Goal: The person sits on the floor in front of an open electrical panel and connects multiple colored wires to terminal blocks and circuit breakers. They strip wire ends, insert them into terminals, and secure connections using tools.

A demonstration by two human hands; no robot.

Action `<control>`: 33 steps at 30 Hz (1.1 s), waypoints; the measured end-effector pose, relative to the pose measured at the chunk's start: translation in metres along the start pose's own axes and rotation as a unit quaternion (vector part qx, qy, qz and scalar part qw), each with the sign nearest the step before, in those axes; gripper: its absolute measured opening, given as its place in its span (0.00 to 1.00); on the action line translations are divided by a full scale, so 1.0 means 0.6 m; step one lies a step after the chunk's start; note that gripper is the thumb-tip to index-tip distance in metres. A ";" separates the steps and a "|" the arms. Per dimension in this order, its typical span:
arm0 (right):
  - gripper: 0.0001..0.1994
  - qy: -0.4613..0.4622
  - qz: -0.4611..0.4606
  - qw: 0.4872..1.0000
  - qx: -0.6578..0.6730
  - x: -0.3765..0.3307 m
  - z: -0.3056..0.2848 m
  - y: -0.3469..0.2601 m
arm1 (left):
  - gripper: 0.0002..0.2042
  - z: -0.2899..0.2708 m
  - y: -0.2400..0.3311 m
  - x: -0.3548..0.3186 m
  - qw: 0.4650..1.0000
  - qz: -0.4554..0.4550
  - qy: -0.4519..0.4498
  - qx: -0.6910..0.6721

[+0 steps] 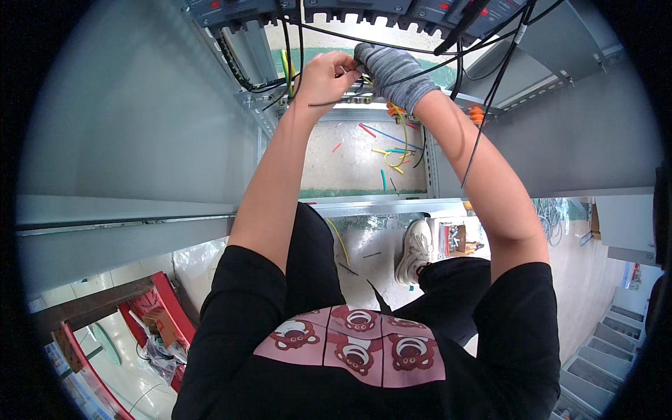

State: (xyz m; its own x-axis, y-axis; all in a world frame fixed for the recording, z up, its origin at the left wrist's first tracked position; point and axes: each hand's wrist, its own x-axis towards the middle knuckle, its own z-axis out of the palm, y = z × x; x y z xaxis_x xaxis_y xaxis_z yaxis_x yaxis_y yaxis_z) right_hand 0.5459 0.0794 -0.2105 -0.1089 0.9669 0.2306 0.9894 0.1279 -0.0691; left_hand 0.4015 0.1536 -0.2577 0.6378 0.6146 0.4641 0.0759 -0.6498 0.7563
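My bare left hand (327, 79) is raised inside a grey metal cabinet, its thumb and fingers pinched together. Against its fingertips is my right hand (389, 68), in a grey knitted glove with the fingers curled. Something small and dark shows where the two hands meet, but I cannot make out what it is. A loose black wire (329, 104) crosses in front of my left wrist and runs on past the gloved hand. Above both hands is a row of dark grey electrical devices (315, 8), with black cables (301, 49) hanging from it.
Cabinet walls (140, 105) enclose both sides. Coloured wire scraps (395, 152) lie on the cabinet floor, behind a metal sill (371, 207). A box of small parts (455, 239) sits beside my shoe (416, 253). A red cart (168, 308) stands at lower left, stacked grey panels (595, 364) at lower right.
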 end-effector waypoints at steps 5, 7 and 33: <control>0.07 0.089 -0.022 0.996 0.013 -0.003 0.018 0.018 | 0.09 -0.008 0.009 -0.010 0.997 -0.032 -0.020 0.061; 0.10 0.103 -0.004 0.987 0.122 0.014 0.006 0.030 | 0.08 -0.009 -0.005 -0.015 0.998 -0.056 -0.036 0.012; 0.16 -0.171 0.120 0.816 0.539 0.005 0.041 0.099 | 0.07 -0.009 0.015 -0.017 0.996 -0.028 -0.028 0.079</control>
State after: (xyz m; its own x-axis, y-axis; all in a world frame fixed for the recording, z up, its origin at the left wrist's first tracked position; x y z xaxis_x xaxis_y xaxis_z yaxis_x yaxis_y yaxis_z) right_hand 0.6018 0.0952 -0.2380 -0.1273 0.9740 -0.1875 0.3473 -0.1333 -0.9282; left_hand 0.3915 0.1437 -0.2535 0.6700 0.6290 0.3943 0.2296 -0.6807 0.6957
